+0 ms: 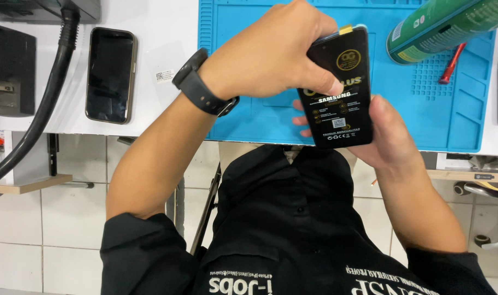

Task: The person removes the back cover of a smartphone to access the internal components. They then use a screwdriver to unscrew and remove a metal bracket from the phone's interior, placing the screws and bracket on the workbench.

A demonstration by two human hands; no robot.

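Blue work mat [457,109] covers the white bench ahead of me. Both my left hand [271,54] and right hand [388,136] grip 1 black phone screen panel [336,87] above it, between a phone [110,75] and a green can [446,24].

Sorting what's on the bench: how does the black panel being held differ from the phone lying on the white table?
The held black panel is lifted over the blue mat, gripped by the left hand and right hand; the phone lies flat, untouched. The panel carries printed labels and a yellow tab; the phone's screen is blank with a bronze rim. Both are dark, slim rectangles.
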